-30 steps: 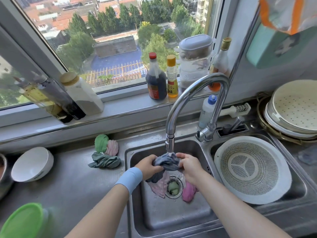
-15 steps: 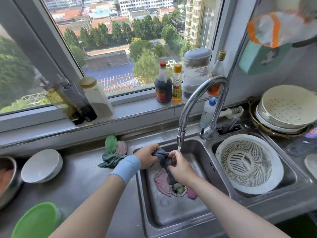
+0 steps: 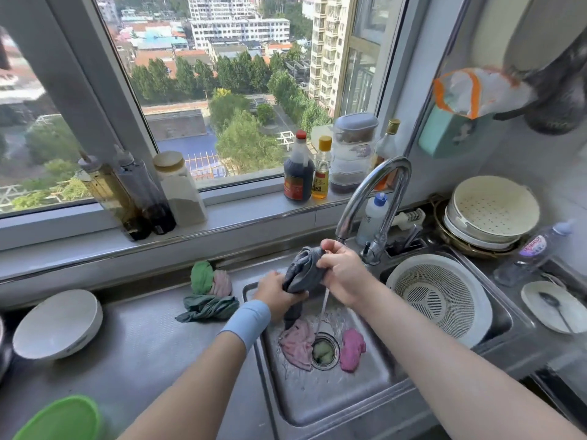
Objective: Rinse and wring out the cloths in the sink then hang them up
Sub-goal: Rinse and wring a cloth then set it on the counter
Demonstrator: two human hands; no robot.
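A grey-blue cloth (image 3: pixel 304 270) is twisted into a thick roll above the left sink basin (image 3: pixel 330 398). My left hand (image 3: pixel 275 296) grips its lower end and my right hand (image 3: pixel 343 272) grips its upper end, just under the tap spout (image 3: pixel 368 198). A thin stream of water runs down into the basin. On the basin floor lie a pale pink cloth (image 3: pixel 297 343) and a bright pink cloth (image 3: pixel 352 349) either side of the drain (image 3: pixel 324 351), where something green sits. Wrung cloths, green (image 3: pixel 202 277), pink (image 3: pixel 223 282) and dark teal (image 3: pixel 209 308), rest on the counter left of the sink.
A white colander (image 3: pixel 440 296) fills the right basin. Bottles (image 3: pixel 298 168) and jars line the windowsill. A white bowl (image 3: pixel 57 323) and a green lid (image 3: pixel 62 419) sit on the left counter. Stacked strainers (image 3: pixel 492 211) and a plate with a spoon (image 3: pixel 554 306) are at the right.
Both hands have lifted the grey-blue cloth higher and twisted it more upright, the right hand rising toward the spout. The view has tilted up and shifted left.
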